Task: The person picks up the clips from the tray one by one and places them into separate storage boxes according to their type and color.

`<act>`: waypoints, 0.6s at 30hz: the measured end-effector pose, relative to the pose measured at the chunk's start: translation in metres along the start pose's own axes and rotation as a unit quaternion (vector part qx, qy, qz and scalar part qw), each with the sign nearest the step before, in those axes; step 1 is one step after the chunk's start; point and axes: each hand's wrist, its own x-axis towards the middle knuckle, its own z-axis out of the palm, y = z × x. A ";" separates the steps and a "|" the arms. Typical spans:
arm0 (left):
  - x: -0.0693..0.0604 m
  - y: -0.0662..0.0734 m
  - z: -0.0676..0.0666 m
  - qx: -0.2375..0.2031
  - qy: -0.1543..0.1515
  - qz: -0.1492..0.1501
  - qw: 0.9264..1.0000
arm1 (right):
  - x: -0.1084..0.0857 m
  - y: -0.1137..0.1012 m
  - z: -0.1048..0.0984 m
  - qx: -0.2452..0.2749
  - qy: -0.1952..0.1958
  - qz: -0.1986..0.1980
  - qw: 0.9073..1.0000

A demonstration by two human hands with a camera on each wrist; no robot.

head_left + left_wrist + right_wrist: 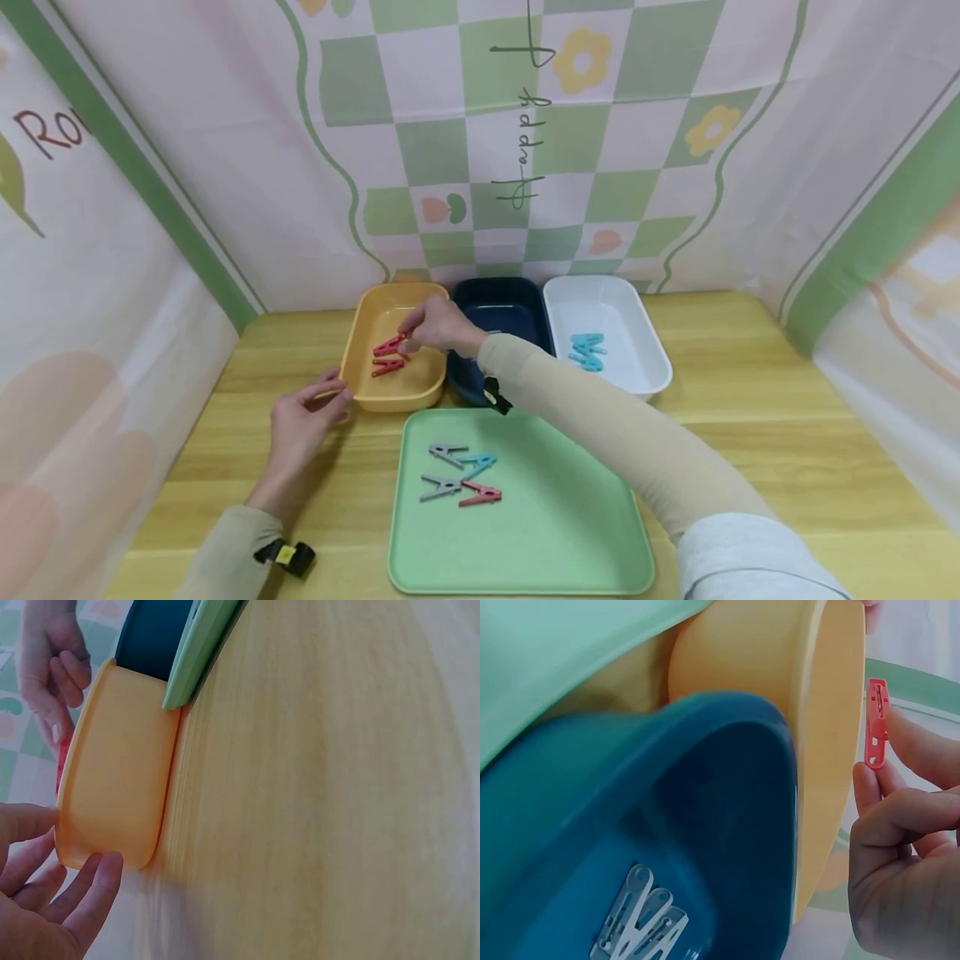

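My right hand (442, 327) reaches over the yellow bin (399, 405) and pinches a red clothespin (877, 724) between thumb and fingertips. Below it, another red clothespin (387, 367) lies on the bin's floor. My left hand (306, 421) touches the near left corner of the same bin, its fingers fairly straight against the rim and outer wall. On the green tray (555, 533) lie two grey clothespins (441, 487), a light blue clothespin (478, 462) and a red clothespin (481, 494), close together.
A navy bin (501, 292) stands beside the yellow one, partly under my right arm, with several grey clothespins (641, 919) inside. Right of it, a white bin (637, 333) holds several light blue clothespins (587, 352). A printed cloth (510, 150) hangs behind the wooden table (750, 375).
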 end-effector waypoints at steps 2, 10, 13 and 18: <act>0.000 0.000 0.000 -0.002 -0.001 0.001 1.000 | -0.001 0.001 0.001 -0.003 -0.002 0.005 1.000; 0.001 0.000 0.001 0.002 -0.001 -0.004 1.000 | 0.001 0.002 0.004 -0.015 -0.004 0.022 1.000; 0.000 0.000 0.001 -0.005 -0.001 -0.005 1.000 | 0.003 0.004 0.006 -0.017 -0.006 0.028 0.999; -0.001 0.001 0.001 -0.017 0.001 -0.003 1.000 | 0.006 0.006 0.009 -0.018 -0.007 0.037 0.999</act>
